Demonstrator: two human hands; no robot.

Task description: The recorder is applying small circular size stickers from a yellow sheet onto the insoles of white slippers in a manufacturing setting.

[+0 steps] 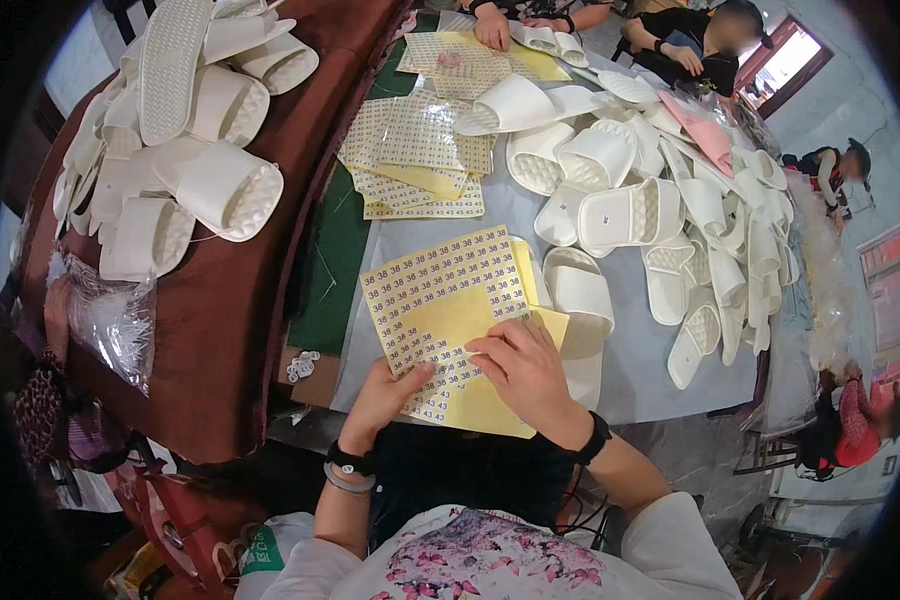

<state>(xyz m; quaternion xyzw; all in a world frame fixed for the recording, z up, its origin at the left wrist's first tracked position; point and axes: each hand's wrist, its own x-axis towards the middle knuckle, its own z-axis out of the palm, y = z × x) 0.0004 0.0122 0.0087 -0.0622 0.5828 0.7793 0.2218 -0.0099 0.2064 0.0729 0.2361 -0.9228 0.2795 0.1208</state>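
My left hand (378, 402) grips the lower left edge of a yellow sticker sheet (435, 265), its thumb on the front. Rows of small white printed labels cover the sheet, with a bare yellow patch in the middle where labels are gone. Over the lower right of the sheet is my right hand (530, 375), its fingers curled and thumb and forefinger brought together at the labels. Whatever lies in that pinch is too small to make out. Just beyond the sheet's right edge lies a white slipper (580, 285), partly covered by a folded yellow corner.
White slippers (630, 215) pile up on the grey table, with one pink slipper (700, 130) among them. More label sheets (420, 140) lie farther back. On the left, a brown-covered surface (210, 330) bears slippers and a clear plastic bag (110, 320). Another person's hand (492, 28) rests at the far edge.
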